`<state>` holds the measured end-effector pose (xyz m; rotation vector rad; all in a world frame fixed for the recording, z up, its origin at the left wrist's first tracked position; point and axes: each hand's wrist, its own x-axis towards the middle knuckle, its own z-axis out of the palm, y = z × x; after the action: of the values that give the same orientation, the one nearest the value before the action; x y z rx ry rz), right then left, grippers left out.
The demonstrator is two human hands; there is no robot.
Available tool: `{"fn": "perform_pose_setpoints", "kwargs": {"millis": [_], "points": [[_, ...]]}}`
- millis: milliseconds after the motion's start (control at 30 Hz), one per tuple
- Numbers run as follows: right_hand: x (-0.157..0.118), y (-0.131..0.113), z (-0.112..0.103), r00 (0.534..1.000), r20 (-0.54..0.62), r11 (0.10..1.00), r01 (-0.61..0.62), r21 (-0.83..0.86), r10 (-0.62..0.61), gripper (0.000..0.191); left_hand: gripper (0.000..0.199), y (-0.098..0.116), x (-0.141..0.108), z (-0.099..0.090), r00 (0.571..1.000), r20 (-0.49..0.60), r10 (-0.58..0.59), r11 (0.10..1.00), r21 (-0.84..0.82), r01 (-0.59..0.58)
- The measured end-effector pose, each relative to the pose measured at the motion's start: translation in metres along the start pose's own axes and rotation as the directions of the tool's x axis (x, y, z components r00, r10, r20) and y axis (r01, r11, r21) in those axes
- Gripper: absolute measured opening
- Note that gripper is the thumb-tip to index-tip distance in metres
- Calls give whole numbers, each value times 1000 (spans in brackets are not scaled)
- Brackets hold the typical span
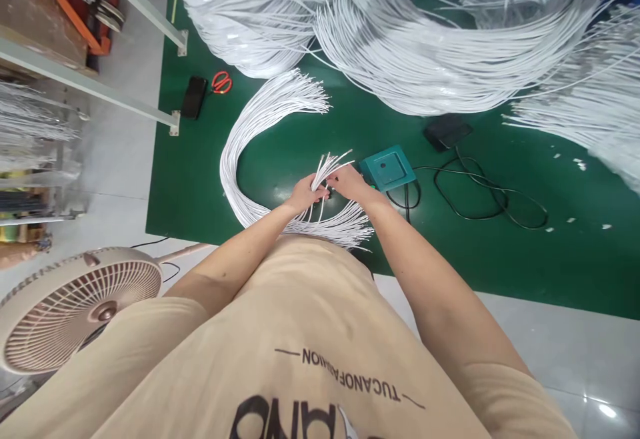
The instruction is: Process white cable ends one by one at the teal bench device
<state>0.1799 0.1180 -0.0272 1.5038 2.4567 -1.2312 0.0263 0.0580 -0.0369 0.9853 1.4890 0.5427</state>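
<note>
My left hand (306, 194) is closed around a small bunch of white wires (321, 171), whose ends fan out up and to the right. Close beside it, my right hand (347, 182) has its fingers pressed together at the wire ends; which strands they pinch is too small to tell. A long bundle of white wires (231, 159) curves in a C shape on the green table (280, 139), its lower ends lying below my hands, near my shirt. Just right of my right hand is a teal device (389, 168) with a square recessed top.
Large heaps of white wires (425, 52) cover the table's far side. A black adapter (447, 132) and cable lie right. Red-handled scissors (221, 83) and a black phone (194, 97) lie at the left, by a white metal frame (135, 102). A fan (85, 305) stands lower left.
</note>
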Motion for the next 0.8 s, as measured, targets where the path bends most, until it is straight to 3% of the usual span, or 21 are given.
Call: {"fn": "perform_pose_setpoints", "kwargs": {"millis": [67, 133, 200, 300, 367, 433, 533, 800], "points": [[1, 1, 0, 996, 53, 997, -71, 6, 71, 24, 39, 2, -2, 1, 1000, -4, -27, 999, -40, 27], [-1, 2, 2, 998, 33, 998, -62, 2, 61, 24, 37, 7, -5, 3, 996, -11, -88, 991, -106, 86], [-4, 5, 5, 998, -36, 998, 49, -45, -51, 24, 36, 11, -6, 5, 988, -19, -154, 975, -168, 148], [-12, 10, 8, 962, -93, 952, 235, -198, -257, 26, 36, 14, -6, 6, 976, -33, -215, 954, -222, 203], [-18, 13, 7, 943, -118, 915, 264, -306, -312, 29, 36, 13, -4, 7, 971, -47, -235, 946, -242, 217], [-21, 16, 5, 947, -122, 889, 227, -399, -296, 31, 36, 12, -2, 7, 967, -57, -248, 941, -251, 227], [-23, 19, 1, 977, -38, 861, 167, -481, -211, 32, 35, 10, 1, 8, 964, -44, -263, 940, -238, 246], [-21, 21, -4, 982, 3, 847, 165, -506, -189, 32, 30, 14, 4, 14, 953, -32, -300, 939, -183, 290]]}}
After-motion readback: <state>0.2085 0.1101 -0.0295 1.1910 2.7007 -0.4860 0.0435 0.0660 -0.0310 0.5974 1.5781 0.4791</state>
